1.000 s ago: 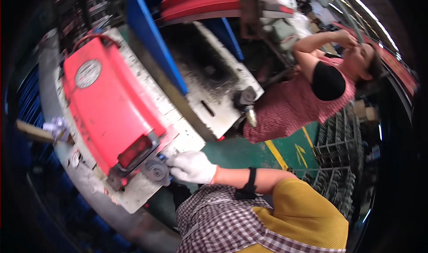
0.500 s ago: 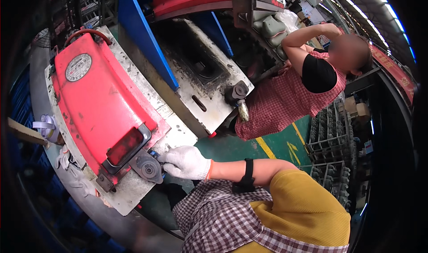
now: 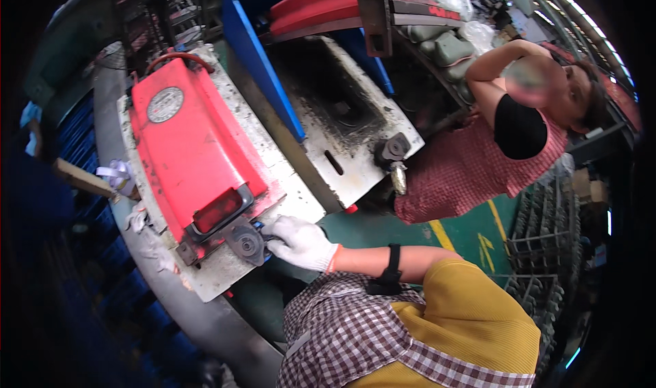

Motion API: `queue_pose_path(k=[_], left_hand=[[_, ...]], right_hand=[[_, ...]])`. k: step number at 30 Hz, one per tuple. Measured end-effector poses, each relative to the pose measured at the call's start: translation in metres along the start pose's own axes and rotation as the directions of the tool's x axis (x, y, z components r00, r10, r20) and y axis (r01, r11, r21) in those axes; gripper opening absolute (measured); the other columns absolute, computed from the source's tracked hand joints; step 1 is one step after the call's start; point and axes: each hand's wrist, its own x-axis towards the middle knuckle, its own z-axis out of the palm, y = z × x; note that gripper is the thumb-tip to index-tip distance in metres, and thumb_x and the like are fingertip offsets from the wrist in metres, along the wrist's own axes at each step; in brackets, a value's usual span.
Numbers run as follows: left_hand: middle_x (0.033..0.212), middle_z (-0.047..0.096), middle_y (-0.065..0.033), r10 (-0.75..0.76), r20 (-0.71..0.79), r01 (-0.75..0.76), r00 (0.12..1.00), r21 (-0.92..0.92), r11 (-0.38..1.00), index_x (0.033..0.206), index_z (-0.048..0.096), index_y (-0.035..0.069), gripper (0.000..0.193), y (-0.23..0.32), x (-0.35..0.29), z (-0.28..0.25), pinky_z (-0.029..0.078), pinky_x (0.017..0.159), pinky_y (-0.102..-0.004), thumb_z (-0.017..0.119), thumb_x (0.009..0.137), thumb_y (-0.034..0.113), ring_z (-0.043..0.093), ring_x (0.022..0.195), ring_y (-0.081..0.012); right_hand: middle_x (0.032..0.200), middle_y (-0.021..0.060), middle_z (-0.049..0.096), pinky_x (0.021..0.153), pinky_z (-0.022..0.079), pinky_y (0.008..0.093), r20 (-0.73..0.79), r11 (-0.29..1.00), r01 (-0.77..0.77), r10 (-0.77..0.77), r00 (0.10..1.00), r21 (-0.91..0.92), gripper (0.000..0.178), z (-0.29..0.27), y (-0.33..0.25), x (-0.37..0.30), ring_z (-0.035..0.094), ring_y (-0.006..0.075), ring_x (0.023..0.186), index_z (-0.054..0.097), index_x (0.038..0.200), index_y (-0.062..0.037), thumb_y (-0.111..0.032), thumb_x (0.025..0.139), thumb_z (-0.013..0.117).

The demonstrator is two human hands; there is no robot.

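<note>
My right hand [image 3: 304, 244] wears a white knit glove, and a black strap [image 3: 390, 272] circles that wrist. Its fingers are closed in a pinch beside a dark grey flange [image 3: 247, 244] with a round raised centre. Small blue parts show at the fingertips, but what they grip is hidden. The flange sits at the lower end of a large red moulded panel [image 3: 195, 138], next to a dark-framed red window [image 3: 217, 210]. A round label [image 3: 165, 105] marks the panel's upper part. The panel lies on a scuffed white plate [image 3: 236, 118]. My left hand is out of view.
Beyond a blue upright panel [image 3: 263, 60] stands a second white plate [image 3: 321, 176] with dark staining and a raised red cover [image 3: 321, 8]. Another person [image 3: 478, 152] in a pink checked apron stands there. Metal racks [image 3: 536, 217] line the right; a lilac cup [image 3: 117, 177] stands left.
The view has swung, so the red panel and the other person sit further right in the picture. My right hand stays closed beside the flange.
</note>
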Motion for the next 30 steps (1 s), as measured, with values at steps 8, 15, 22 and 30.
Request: queue_pose_path(k=[8,15,22,30], left_hand=[[0.158,0.041,-0.0252,-0.343,0.484,0.224,0.805,0.288,0.931,0.162,0.024,0.002,0.103,-0.068,-0.033,0.217,0.036,0.115,-0.0681,0.078,0.076,0.021,0.040,0.145,-0.0467],[0.148,0.053,-0.0157,-0.600,0.511,-0.120,0.615,0.813,0.570,0.157,0.041,0.002,0.076,-0.196,-0.008,0.363,0.044,0.115,-0.0457,0.071,0.092,0.027,0.057,0.131,-0.0340],[0.159,0.044,-0.0173,-0.174,0.851,-0.820,0.496,0.525,0.227,0.159,0.036,0.001,0.060,-0.253,0.001,0.519,0.035,0.119,-0.0380,0.054,0.103,0.014,0.045,0.144,-0.0263],[0.152,0.050,-0.0150,-0.038,0.998,-0.988,0.047,0.052,0.143,0.155,0.046,0.008,0.061,-0.274,-0.025,0.736,0.042,0.113,-0.0384,0.064,0.101,0.030,0.054,0.133,-0.0235]], right_hand=[[0.146,0.0180,0.055,0.111,0.047,0.0370,0.571,0.678,-0.335,-0.153,0.807,0.654,0.073,-0.079,-0.032,0.008,0.057,0.0252,0.130,0.028,0.162,-0.0083,-0.011,0.098,0.063],[0.175,0.0159,-0.003,0.125,0.020,0.0322,0.302,0.566,-0.240,-0.017,0.953,0.789,0.104,-0.135,0.001,-0.014,0.003,0.0199,0.160,-0.007,0.166,-0.0052,-0.022,0.095,0.066],[0.148,0.0223,0.049,0.110,0.044,0.0392,-0.192,0.785,-0.182,0.357,0.914,0.592,0.093,-0.217,0.130,0.053,0.058,0.0318,0.128,0.033,0.164,-0.0112,-0.026,0.081,0.074],[0.121,0.0265,0.060,0.098,0.053,0.0479,-0.382,0.854,-0.459,0.351,0.855,-0.244,0.081,-0.246,0.204,0.174,0.062,0.0429,0.113,0.057,0.149,-0.0286,-0.039,0.070,0.074]])
